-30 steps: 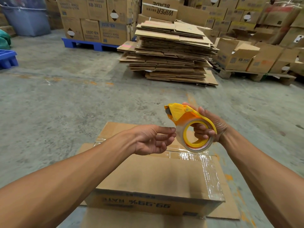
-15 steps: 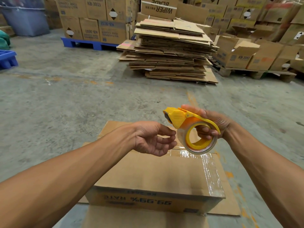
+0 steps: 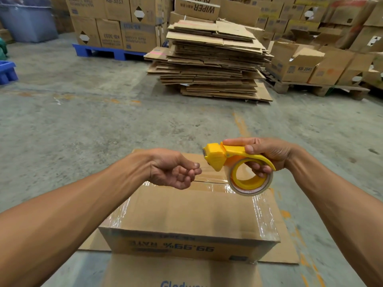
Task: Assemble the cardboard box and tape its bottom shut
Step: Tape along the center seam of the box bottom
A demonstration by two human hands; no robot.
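two bare forearms reach in from the lower corners of the frame and meet near the centre, above one brown cardboard box [image 3: 186, 214] that stands on the grey concrete floor [image 3: 83, 125]. the box fills the lower middle of the frame, its closed flaps facing up and its printed side lettering upside down. shiny clear tape [image 3: 263, 216] runs along the box's right top edge, along its left top edge, and across the middle seam beneath the hands. flat cardboard sheets [image 3: 288, 249] lie under the box.

the right hand [image 3: 267, 156], right of centre, grips one yellow plastic tape dispenser [image 3: 230, 160] holding one roll of clear tape. the thumb presses on top of the handle and the fingers curl through the roll's yellow core. the dispenser's cutter head points toward the left of the frame.

the left hand [image 3: 174, 170], just left of centre, has its fingers curled and its thumb and fingertips pinched together, just beside the cutter head. whether a tape end is held in that pinch cannot be told. both hands hover above the far half of the box, not touching it.

in the upper middle of the frame stands one tall stack of flattened cardboard boxes [image 3: 209, 59]. behind it, printed cartons are piled across the top: some on one blue plastic pallet [image 3: 99, 51] at upper left, others on a wooden pallet [image 3: 319, 88] at upper right. one grey bin [image 3: 27, 23] sits in the upper left corner.
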